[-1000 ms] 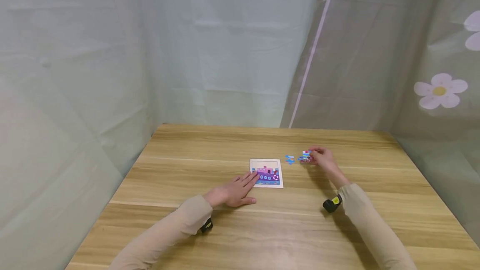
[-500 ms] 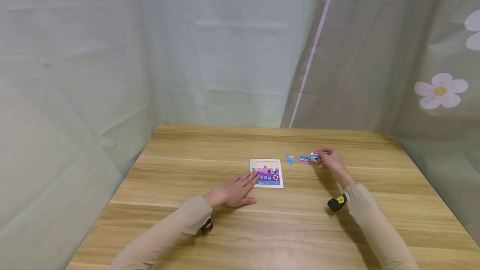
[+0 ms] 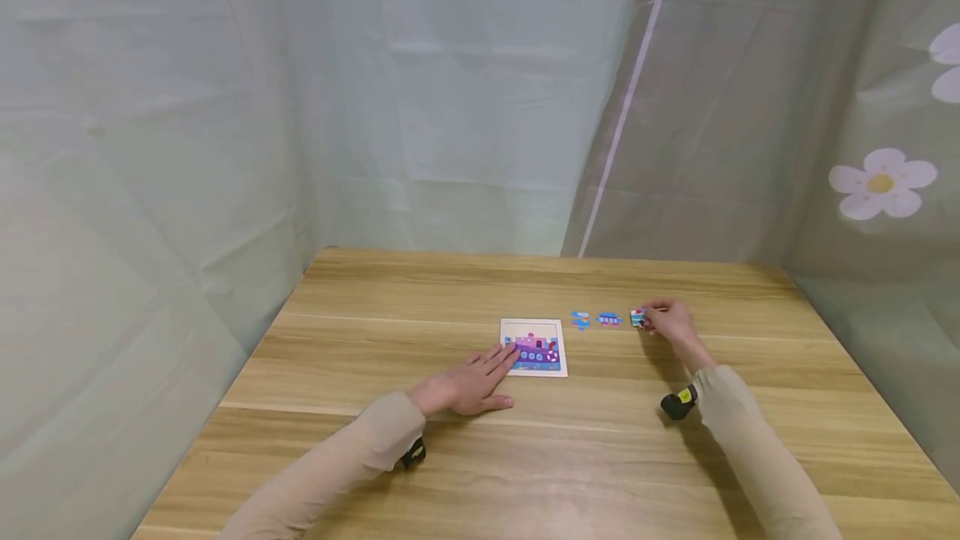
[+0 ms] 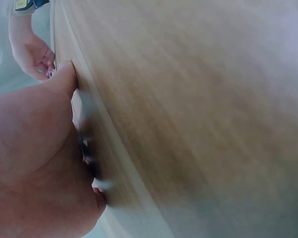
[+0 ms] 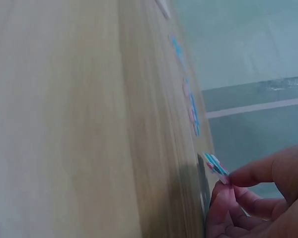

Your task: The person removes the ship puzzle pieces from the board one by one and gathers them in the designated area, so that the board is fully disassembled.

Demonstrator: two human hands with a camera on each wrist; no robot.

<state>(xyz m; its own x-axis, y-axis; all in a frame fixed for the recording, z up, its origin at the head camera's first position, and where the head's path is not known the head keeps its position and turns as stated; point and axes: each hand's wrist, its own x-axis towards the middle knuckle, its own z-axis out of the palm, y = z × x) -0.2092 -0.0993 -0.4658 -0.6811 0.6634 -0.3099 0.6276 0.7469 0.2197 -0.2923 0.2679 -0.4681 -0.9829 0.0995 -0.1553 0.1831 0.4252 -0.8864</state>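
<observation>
- Left hand (image 3: 467,386) lay flat, fingers straight, fingertips pressing the near-left corner of the square white-framed ship puzzle board (image 3: 533,347) on the wooden table (image 3: 375,457); unmoved over the past second.
- Right hand (image 3: 670,323) pinched a small multicoloured puzzle piece (image 3: 637,318), carried rightward from the cluster.
- Left behind on the table: a blue piece (image 3: 609,320) and a smaller blue piece (image 3: 581,321), well apart from the hand; seemingly sorting, not yet fitting.
</observation>
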